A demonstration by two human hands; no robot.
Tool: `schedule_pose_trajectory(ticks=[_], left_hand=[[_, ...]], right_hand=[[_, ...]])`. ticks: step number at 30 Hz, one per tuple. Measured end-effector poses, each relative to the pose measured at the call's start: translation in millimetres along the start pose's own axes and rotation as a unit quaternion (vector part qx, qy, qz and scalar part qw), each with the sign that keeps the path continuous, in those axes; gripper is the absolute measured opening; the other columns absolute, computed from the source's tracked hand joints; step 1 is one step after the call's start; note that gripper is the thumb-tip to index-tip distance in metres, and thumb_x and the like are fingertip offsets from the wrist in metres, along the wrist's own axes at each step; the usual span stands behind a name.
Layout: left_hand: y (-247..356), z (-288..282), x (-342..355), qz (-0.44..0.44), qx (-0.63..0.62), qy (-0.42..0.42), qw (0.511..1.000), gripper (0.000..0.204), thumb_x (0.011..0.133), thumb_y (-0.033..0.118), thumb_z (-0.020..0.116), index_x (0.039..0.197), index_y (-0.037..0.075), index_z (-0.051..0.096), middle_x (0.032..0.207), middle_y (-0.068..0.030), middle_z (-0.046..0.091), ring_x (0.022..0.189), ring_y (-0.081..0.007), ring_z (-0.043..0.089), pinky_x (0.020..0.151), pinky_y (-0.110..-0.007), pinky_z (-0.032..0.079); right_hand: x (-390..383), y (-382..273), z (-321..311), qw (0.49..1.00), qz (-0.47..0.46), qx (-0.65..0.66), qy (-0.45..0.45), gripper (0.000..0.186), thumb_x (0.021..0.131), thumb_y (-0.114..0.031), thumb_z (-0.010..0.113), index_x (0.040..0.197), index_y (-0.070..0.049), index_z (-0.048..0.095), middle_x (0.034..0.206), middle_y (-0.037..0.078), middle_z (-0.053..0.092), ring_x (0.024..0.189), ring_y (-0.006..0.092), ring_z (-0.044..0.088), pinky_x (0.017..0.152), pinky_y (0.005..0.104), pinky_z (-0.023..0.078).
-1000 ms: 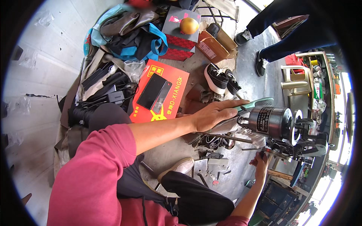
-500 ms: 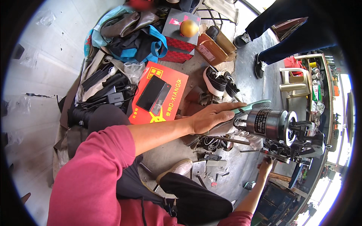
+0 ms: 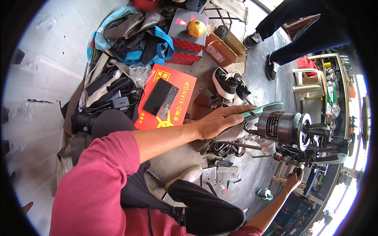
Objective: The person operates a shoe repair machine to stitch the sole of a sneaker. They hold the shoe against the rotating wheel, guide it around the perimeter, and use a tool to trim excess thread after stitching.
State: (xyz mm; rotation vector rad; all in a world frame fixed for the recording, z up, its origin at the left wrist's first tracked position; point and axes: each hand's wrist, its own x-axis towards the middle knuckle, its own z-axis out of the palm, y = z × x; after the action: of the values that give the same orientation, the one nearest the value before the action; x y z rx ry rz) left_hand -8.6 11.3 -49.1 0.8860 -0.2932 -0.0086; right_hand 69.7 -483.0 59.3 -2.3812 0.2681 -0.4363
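Note:
My left hand grips a grey shoe with a mint-green sole at the head of a metal shoe-stitching machine, fingers stretched along the sole. The shoe's upper sits partly under my hand and behind the steel cylinder. To the lower right, below the machine, my right hand is closed on a small dark crank handle. A black phone lies on a red box beside my left arm.
Bags and clothing, a round fruit on boxes, a brown carton, black sneakers, a plastic stool and cluttered shelving surround me. Another person's legs and shoes stand at upper right.
My right hand has swung right and outward with the crank, and the machine's linkage has shifted. My left hand and the shoe have moved only slightly left.

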Motion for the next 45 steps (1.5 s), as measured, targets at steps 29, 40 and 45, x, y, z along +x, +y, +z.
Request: schedule_pose_trajectory(ticks=[29, 40, 45], left_hand=[[21.5, 0.7, 0.6, -0.034, 0.109, 0.003, 0.993, 0.053, 0.109, 0.037, 0.047, 0.154, 0.009, 0.044, 0.147, -0.0054, 0.054, 0.132, -0.0141, 0.047, 0.113, -0.030, 0.033], [25.4, 12.4, -4.8, -0.116, 0.084, 0.065, 0.988, 0.061, 0.109, 0.046, 0.045, 0.145, -0.003, 0.050, 0.146, -0.0092, 0.053, 0.135, -0.0167, 0.045, 0.116, -0.031, 0.030], [13.8, 12.1, -1.9, -0.043, 0.154, 0.065, 0.985, 0.057, 0.110, 0.045, 0.040, 0.137, -0.002, 0.058, 0.135, -0.0084, 0.061, 0.124, -0.0164, 0.052, 0.110, -0.031, 0.036]], right_hand=[[-137.2, -138.5, 121.3, 0.928, 0.083, 0.325, -0.163, 0.029, 0.103, -0.024, 0.059, 0.115, 0.001, 0.065, 0.106, 0.005, 0.067, 0.100, 0.0126, 0.063, 0.092, 0.0307, 0.050], [-127.2, -157.5, 119.7, 0.911, 0.037, 0.315, -0.265, 0.035, 0.099, -0.032, 0.062, 0.110, 0.001, 0.069, 0.101, 0.002, 0.068, 0.099, 0.0099, 0.059, 0.094, 0.0285, 0.042], [-115.3, -158.7, 119.0, 0.871, 0.049, 0.326, -0.365, 0.055, 0.093, -0.041, 0.068, 0.125, 0.004, 0.067, 0.115, 0.007, 0.072, 0.110, 0.0139, 0.061, 0.102, 0.0282, 0.041]])
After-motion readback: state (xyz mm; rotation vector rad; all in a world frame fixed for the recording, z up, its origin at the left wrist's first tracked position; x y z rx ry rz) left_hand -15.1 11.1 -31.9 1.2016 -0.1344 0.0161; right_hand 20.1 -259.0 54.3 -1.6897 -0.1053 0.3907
